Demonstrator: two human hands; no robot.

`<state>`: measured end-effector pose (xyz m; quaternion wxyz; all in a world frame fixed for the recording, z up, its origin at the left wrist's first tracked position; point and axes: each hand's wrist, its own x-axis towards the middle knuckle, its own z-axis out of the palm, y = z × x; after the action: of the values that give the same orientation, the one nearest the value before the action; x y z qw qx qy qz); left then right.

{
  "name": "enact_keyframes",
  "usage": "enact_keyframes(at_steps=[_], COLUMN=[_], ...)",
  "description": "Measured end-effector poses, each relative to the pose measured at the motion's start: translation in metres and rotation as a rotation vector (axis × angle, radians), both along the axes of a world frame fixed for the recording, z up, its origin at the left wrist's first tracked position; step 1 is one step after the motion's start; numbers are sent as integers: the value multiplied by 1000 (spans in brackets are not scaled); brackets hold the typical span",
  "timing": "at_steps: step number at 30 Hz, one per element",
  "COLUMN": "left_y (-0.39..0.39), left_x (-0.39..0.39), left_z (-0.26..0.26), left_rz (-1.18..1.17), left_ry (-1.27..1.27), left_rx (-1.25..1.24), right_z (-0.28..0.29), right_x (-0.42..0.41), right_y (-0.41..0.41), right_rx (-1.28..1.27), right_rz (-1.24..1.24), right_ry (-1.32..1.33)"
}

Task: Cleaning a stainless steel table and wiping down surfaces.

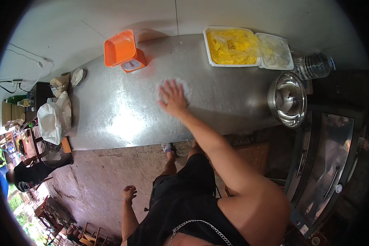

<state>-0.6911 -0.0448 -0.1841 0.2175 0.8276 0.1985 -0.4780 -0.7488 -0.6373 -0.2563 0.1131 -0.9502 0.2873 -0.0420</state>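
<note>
My right hand (174,98) lies palm down with spread fingers on a round patch of white flour-like powder (187,87), on the stainless steel table (147,117). Beyond it to the left stands an orange kitchen scale (138,63) with an orange pan (120,49). To the far right of the hand is a white tray (206,50) holding yellow plastic film (230,46), beside another white container (290,65) with whitish contents under clear plastic. My left hand (129,193) hangs beside my body over the floor, fingers loosely curled, holding nothing that I can see.
A steel bowl (273,98) and a large clear plastic bottle (315,66) are at the right end. At the left end are a white bag (50,123), a small bowl of white powder (78,77) and a brown bag (59,85). A person (30,175) is farther left; a glass-doored cabinet (324,166) is right.
</note>
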Motion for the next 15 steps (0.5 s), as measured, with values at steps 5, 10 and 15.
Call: enact_keyframes(at_steps=[5, 10, 15], left_y=[-26, -76, -171], left_x=[25, 72, 90], left_z=[-7, -20, 9], left_rz=[-81, -150, -234], left_ry=[37, -5, -143], left_rx=[-42, -90, -183], right_z=[16, 16, -8], right_x=[-65, -155, -246], right_y=[106, 41, -126], right_rx=[119, 103, -183], right_rz=[141, -170, -670], right_ry=[-36, -83, -38])
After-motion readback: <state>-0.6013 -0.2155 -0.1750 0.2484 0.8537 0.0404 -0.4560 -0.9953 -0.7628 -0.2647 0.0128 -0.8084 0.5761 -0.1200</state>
